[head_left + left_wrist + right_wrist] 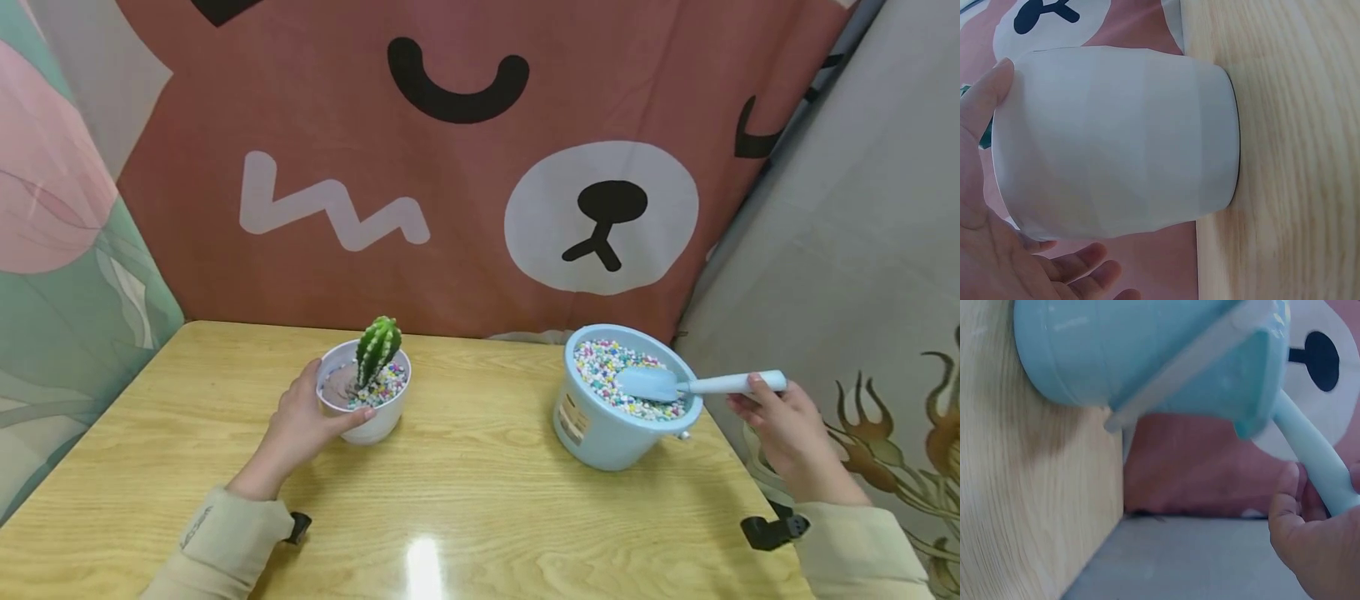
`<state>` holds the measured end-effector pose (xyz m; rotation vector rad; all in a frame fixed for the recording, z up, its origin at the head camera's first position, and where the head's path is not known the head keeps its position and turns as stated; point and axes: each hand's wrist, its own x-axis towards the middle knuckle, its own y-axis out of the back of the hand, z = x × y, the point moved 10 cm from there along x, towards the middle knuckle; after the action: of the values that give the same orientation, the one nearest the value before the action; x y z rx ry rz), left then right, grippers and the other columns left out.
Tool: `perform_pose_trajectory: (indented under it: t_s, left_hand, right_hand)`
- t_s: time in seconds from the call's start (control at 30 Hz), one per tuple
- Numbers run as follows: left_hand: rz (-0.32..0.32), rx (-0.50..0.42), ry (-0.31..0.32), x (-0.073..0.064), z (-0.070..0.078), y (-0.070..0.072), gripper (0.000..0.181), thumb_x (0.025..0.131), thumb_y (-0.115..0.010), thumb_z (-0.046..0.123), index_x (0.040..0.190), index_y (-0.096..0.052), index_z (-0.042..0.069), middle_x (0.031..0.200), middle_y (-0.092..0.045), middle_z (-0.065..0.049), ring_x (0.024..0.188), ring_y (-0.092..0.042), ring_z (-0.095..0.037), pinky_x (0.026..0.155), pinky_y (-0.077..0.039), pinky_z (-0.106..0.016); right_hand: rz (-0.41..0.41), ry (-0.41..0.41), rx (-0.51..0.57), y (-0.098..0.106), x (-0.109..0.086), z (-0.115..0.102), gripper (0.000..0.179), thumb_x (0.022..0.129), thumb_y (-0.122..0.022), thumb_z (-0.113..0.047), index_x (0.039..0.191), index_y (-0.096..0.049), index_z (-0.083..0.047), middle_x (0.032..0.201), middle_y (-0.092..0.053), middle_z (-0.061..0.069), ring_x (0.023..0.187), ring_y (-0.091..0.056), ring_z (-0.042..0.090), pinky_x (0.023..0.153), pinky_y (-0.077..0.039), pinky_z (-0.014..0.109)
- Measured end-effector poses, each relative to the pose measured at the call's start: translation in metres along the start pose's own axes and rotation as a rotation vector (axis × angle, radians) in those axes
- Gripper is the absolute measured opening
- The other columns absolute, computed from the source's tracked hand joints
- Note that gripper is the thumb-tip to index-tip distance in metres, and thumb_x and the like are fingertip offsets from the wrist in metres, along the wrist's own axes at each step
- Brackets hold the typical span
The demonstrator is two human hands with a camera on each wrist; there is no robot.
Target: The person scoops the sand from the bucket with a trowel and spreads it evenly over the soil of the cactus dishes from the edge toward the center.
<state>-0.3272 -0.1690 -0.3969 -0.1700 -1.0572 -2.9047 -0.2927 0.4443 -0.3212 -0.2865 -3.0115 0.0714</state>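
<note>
A white flowerpot (372,427) stands upright on the wooden table, holding a green cactus (378,350) that leans slightly right. Multicoloured pebbles (387,383) cover the right part of its surface; bare brown-grey soil shows at the left. My left hand (303,421) grips the pot at its rim, thumb on the near side. In the left wrist view the pot (1116,144) stands with its base on the tabletop. My right hand (787,425) holds the handle of a light blue shovel (648,383), whose blade lies on the pebbles in a blue bucket (607,446).
The bucket's handle (1191,362) hangs down its side in the right wrist view. Behind the wooden table (465,483) hangs a cloth (450,275) with a bear face. A grey patterned curtain (840,250) borders the right edge, and a green and pink cloth (67,317) the left.
</note>
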Motion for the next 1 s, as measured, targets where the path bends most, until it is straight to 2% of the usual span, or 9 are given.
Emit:
perform_pose_trajectory:
  t_s: [0.3, 0.63, 0.7, 0.87, 1.0]
  left_hand:
    - [-0.006, -0.027, -0.014, 0.0, 0.001, -0.001, 0.122, 0.081, -0.085, 0.053, 0.161, -0.012, -0.005, 0.156, -0.031, -0.037, 0.141, -0.029, -0.057, 0.107, -0.031, -0.074]
    - [-0.019, -0.035, -0.016, 0.003, 0.0, -0.004, 0.124, 0.082, -0.084, 0.055, 0.162, -0.009, -0.005, 0.158, -0.029, -0.036, 0.142, -0.027, -0.057, 0.107, -0.031, -0.075]
    - [-0.022, -0.034, -0.019, 0.004, 0.0, -0.005, 0.125, 0.082, -0.084, 0.056, 0.162, -0.009, -0.005, 0.158, -0.029, -0.036, 0.142, -0.028, -0.057, 0.107, -0.031, -0.075]
    - [-0.007, -0.023, -0.018, 0.003, -0.002, -0.003, 0.124, 0.083, -0.084, 0.054, 0.161, -0.009, -0.006, 0.157, -0.029, -0.037, 0.141, -0.028, -0.058, 0.107, -0.031, -0.075]
    - [-0.016, -0.022, -0.015, 0.003, -0.002, -0.004, 0.124, 0.083, -0.084, 0.054, 0.161, -0.009, -0.007, 0.157, -0.028, -0.037, 0.142, -0.027, -0.058, 0.107, -0.03, -0.075]
  right_hand:
    - [0.076, 0.02, -0.001, -0.014, -0.002, 0.002, 0.025, 0.108, -0.052, -0.03, 0.114, -0.047, -0.005, 0.102, -0.058, -0.007, 0.091, -0.06, 0.006, 0.077, -0.052, 0.017]
    - [0.167, -0.036, -0.189, -0.031, -0.007, 0.014, 0.031, 0.109, -0.049, -0.031, 0.121, -0.046, -0.003, 0.109, -0.053, -0.003, 0.097, -0.055, 0.004, 0.082, -0.05, 0.013]
    - [0.158, -0.039, -0.191, -0.033, -0.007, 0.012, 0.031, 0.109, -0.05, -0.029, 0.121, -0.046, -0.001, 0.108, -0.054, -0.002, 0.095, -0.058, 0.002, 0.082, -0.051, 0.013]
    - [0.07, -0.047, -0.148, -0.042, -0.009, 0.008, 0.033, 0.108, -0.053, -0.024, 0.121, -0.043, 0.005, 0.105, -0.056, -0.002, 0.09, -0.065, 0.0, 0.086, -0.053, 0.015]
    - [0.087, -0.093, -0.099, -0.041, -0.014, 0.01, 0.03, 0.108, -0.053, -0.022, 0.122, -0.043, 0.003, 0.105, -0.056, -0.001, 0.09, -0.066, 0.001, 0.087, -0.053, 0.016]
